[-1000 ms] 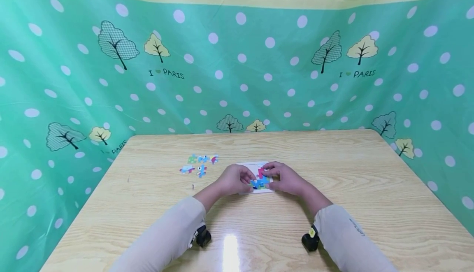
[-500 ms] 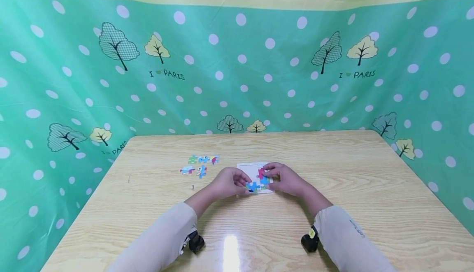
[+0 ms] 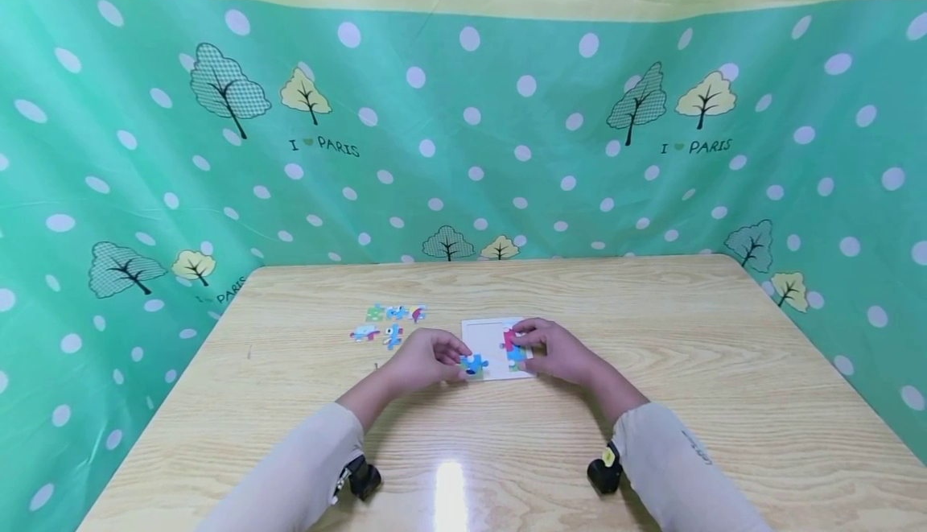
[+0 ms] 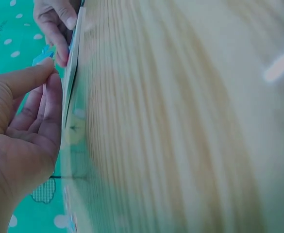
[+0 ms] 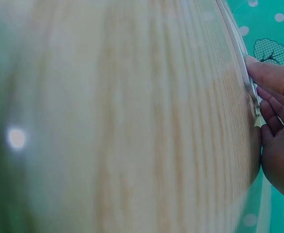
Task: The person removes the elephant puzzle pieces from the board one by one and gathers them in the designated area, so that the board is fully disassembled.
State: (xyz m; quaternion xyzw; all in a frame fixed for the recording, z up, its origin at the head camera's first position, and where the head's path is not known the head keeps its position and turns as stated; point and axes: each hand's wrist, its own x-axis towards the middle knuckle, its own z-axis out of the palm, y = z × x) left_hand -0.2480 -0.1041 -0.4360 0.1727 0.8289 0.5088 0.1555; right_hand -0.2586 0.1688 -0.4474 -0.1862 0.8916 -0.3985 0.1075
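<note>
My left hand [image 3: 427,359] pinches a blue and green jigsaw piece [image 3: 473,365] between thumb and fingers, over the lower left corner of a white puzzle board [image 3: 485,337]. In the left wrist view the thumb and fingertips meet at the blue piece [image 4: 43,56], just above the board. My right hand [image 3: 558,350] holds the board at its right side, the thumb low and the fingers across the pieces there. Red and blue jigsaw pieces [image 3: 516,352] lie along that side, partly hidden by the fingers. The right wrist view shows the thumb [image 5: 259,68] against the board's edge.
Several loose jigsaw pieces [image 3: 393,336] lie on the wooden table [image 3: 652,315] to the left of the board. A tiny dark bit sits beside my left wrist. Behind the table hangs a green dotted curtain [image 3: 463,194].
My left hand has drawn the blue and green piece leftward, away from the pieces at the right side, uncovering more white board. The right hand has stayed in place.
</note>
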